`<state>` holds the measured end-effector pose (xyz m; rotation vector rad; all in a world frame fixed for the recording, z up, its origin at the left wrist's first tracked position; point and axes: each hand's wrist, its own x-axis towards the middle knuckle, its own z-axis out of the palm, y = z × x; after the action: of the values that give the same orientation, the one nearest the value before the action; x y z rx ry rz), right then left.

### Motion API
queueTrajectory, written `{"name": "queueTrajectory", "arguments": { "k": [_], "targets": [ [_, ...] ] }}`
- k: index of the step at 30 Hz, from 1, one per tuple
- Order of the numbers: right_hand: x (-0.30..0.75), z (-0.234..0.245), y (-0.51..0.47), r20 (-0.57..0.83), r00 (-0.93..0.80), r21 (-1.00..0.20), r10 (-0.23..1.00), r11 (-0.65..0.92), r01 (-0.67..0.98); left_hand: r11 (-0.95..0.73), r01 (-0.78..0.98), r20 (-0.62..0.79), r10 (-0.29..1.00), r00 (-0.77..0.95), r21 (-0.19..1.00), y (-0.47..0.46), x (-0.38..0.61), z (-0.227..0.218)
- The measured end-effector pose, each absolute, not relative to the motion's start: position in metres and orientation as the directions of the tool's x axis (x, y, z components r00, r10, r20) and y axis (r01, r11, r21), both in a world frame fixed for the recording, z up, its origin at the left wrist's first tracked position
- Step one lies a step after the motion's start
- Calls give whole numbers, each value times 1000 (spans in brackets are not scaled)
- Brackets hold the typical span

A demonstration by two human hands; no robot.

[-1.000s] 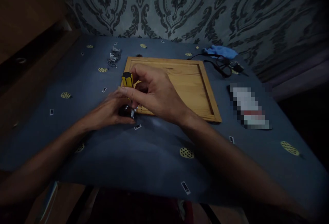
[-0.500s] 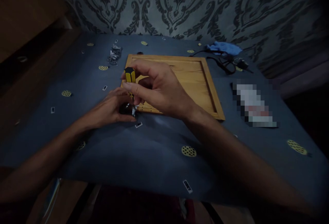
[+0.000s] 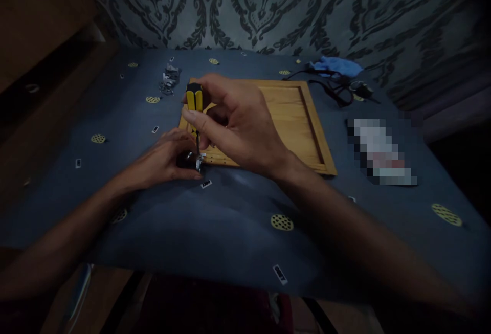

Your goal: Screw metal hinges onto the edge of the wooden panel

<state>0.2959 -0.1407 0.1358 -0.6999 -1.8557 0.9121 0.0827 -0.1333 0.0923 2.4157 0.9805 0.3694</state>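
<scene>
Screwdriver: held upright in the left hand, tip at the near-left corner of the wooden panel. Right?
No: the right hand holds the screwdriver upright, tip at the near-left corner of the wooden panel. The left hand rests beside the tip. Head view shows it.

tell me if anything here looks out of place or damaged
Nothing looks damaged or spilled. Only loose clutter: a heap of small metal parts off the far-left corner of the wooden panel, and a tangled black cord beside a crumpled blue cloth far right.

Matt wooden panel (image 3: 291,119), glossy plastic screwdriver handle (image 3: 194,99), cloth table cover (image 3: 215,216).
</scene>
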Motion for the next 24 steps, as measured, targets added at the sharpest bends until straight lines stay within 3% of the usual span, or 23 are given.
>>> {"name": "queueTrajectory", "arguments": {
  "k": [10,24],
  "targets": [
    [295,134,-141,428,-410,-818,805,538,203,-588,587,25,718,696,556,-134,83,94],
    [293,132,-140,458,-428,-792,780,576,203,-592,586,42,722,690,554,-133,83,93]
  ]
}}
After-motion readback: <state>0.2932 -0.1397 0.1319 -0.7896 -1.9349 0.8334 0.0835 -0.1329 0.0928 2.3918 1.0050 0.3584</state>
